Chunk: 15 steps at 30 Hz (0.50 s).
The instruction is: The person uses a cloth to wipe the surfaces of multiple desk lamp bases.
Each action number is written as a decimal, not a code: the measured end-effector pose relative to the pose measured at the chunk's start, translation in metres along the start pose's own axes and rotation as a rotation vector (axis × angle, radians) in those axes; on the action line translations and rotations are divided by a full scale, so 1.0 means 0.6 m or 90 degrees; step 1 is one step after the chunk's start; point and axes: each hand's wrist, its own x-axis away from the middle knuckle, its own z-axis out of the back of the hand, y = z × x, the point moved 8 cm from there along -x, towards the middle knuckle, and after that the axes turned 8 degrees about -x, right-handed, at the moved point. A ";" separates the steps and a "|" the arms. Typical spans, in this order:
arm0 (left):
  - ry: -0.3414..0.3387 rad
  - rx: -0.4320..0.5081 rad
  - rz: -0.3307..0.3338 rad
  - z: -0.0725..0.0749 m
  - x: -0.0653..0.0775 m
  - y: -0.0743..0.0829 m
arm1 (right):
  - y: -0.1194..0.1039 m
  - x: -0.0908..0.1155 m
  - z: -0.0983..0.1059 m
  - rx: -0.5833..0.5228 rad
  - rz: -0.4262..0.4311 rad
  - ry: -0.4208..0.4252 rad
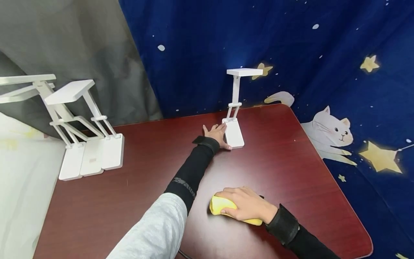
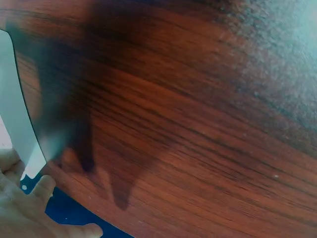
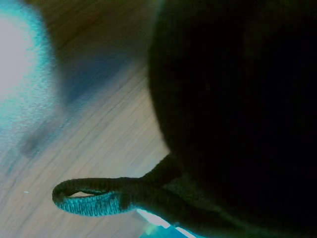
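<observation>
In the head view my left hand (image 1: 217,134) lies with spread fingers against the left side of a white desk lamp (image 1: 234,133), its thumb near the front corner of the base. The left wrist view shows those fingers (image 2: 42,191) beside the pale edge of the lamp base (image 2: 17,109). Nearer to me, my right hand (image 1: 245,202) grips a bunched yellow cloth (image 1: 221,205) on the tabletop, palm down. In the right wrist view a large dark shape and a ribbed dark loop (image 3: 94,198) cover much of the picture; neither hand nor cloth can be made out there.
Several white folding lamps (image 1: 111,153) stand side by side at the left of the reddish-brown table (image 1: 155,154). A blue star-patterned curtain (image 1: 194,54) hangs behind and to the right, a grey one (image 1: 106,54) at the back left. Part of a cable (image 1: 185,254) shows at the front edge.
</observation>
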 end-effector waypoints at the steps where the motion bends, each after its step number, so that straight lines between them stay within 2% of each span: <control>1: 0.016 0.005 -0.010 -0.004 0.004 -0.004 | -0.001 0.001 -0.002 0.001 0.003 0.001; 5: 0.126 0.049 -0.059 -0.003 0.026 -0.032 | -0.003 0.003 -0.005 -0.005 0.010 0.017; 6: 0.157 0.063 -0.071 0.000 0.036 -0.045 | -0.001 0.004 -0.006 -0.010 0.007 0.020; 7: 0.182 0.078 -0.070 0.004 0.052 -0.071 | -0.001 0.001 -0.007 -0.013 0.011 0.019; 9: 0.230 0.098 -0.062 0.012 0.090 -0.135 | 0.002 -0.004 -0.008 -0.020 0.014 0.016; 12: 0.292 0.113 -0.026 0.023 0.157 -0.253 | 0.011 -0.009 -0.003 -0.020 0.021 0.024; 14: 0.322 0.110 0.012 0.025 0.196 -0.332 | 0.021 -0.010 0.008 -0.007 0.023 0.039; 15: 0.332 0.107 0.050 0.022 0.218 -0.374 | 0.026 -0.011 0.015 0.000 0.024 0.049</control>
